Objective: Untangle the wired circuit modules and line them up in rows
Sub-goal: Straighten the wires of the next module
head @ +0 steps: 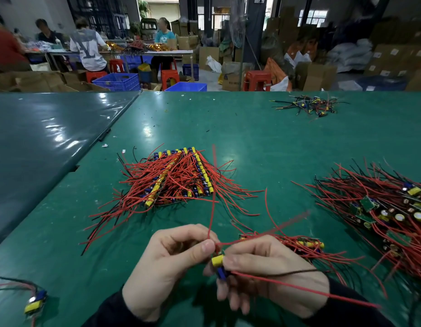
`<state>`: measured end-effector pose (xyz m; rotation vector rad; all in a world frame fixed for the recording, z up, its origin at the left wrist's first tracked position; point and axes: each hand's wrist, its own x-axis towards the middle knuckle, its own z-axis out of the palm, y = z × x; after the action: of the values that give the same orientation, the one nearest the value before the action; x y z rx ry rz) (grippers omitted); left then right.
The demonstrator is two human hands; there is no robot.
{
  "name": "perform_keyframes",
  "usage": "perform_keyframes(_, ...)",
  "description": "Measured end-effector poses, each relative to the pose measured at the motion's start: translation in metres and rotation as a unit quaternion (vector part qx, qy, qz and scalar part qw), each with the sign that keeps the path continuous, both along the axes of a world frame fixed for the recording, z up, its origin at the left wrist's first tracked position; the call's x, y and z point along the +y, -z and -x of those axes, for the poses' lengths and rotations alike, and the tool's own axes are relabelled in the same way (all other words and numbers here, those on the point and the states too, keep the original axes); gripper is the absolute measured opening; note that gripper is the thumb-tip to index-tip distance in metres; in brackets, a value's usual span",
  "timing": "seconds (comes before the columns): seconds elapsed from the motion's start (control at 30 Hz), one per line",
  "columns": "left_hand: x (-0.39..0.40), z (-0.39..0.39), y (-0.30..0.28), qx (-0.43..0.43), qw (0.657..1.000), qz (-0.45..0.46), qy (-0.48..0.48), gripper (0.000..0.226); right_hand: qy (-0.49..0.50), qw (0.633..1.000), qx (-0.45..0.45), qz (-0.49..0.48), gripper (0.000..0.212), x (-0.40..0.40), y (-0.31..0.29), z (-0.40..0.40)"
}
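Between my two hands is one circuit module [219,265] with a yellow capacitor and a blue part. My left hand [171,263] pinches its red wire, which rises upward. My right hand [268,272] grips the module body; a red and a black lead trail right across that wrist. Rows of lined-up modules [178,175] with red wires lie in the middle of the green table [263,142]. A short row of modules [301,244] sits just behind my right hand. A tangled heap of modules [382,208] fills the right side.
A single loose module [36,303] lies at the near left edge. A small tangle of wired modules [308,106] rests at the far right of the table. A darker green table [39,142] adjoins on the left. People work at tables behind, among crates, stools and cardboard boxes.
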<state>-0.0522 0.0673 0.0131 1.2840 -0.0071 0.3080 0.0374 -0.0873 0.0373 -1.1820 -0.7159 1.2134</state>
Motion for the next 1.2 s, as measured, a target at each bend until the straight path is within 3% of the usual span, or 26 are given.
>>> perform_keyframes(0.1, 0.003, 0.0, 0.0, 0.024, 0.999, -0.033, -0.014, 0.043, 0.002, 1.0, 0.018, 0.023, 0.026, 0.003, 0.005, -0.002)
perform_keyframes(0.2, 0.006, 0.0, 0.001, 0.01, 0.989, -0.137, -0.051, 0.026, 0.024, 0.999, 0.011, 0.046, 0.026, 0.004, 0.008, -0.002)
perform_keyframes(0.4, 0.001, 0.001, 0.005, 0.025, 0.944, -0.286, -0.161, 0.021, 0.072, 0.993, -0.072, 0.064, 0.018, 0.005, 0.011, 0.003)
perform_keyframes(0.6, -0.005, -0.001, 0.003, 0.087, 0.985, -0.105, -0.11, 0.015, 0.085, 0.983, -0.155, 0.045, 0.015, 0.005, 0.01, 0.003)
perform_keyframes(0.7, -0.002, 0.0, -0.003, 0.137, 0.988, 0.04, -0.053, 0.017, 0.066, 0.989, -0.127, 0.035, 0.011, 0.003, 0.009, 0.002)
perform_keyframes(0.77, -0.001, 0.001, -0.005, 0.158, 0.984, 0.084, -0.021, 0.018, 0.043, 0.994, -0.096, 0.027, 0.013, 0.001, 0.007, 0.0)
perform_keyframes(0.87, -0.003, 0.002, -0.006, 0.158, 0.985, 0.066, 0.018, 0.015, -0.007, 0.994, -0.099, 0.037, 0.005, -0.001, 0.004, -0.003)
perform_keyframes(1.07, -0.003, 0.002, -0.004, 0.107, 0.994, -0.009, 0.023, 0.031, -0.02, 0.997, -0.072, 0.033, 0.022, 0.005, 0.005, 0.005)
perform_keyframes(1.2, 0.001, 0.002, -0.002, 0.09, 0.995, 0.009, 0.045, 0.043, -0.032, 0.999, -0.033, 0.013, 0.021, 0.003, 0.004, 0.004)
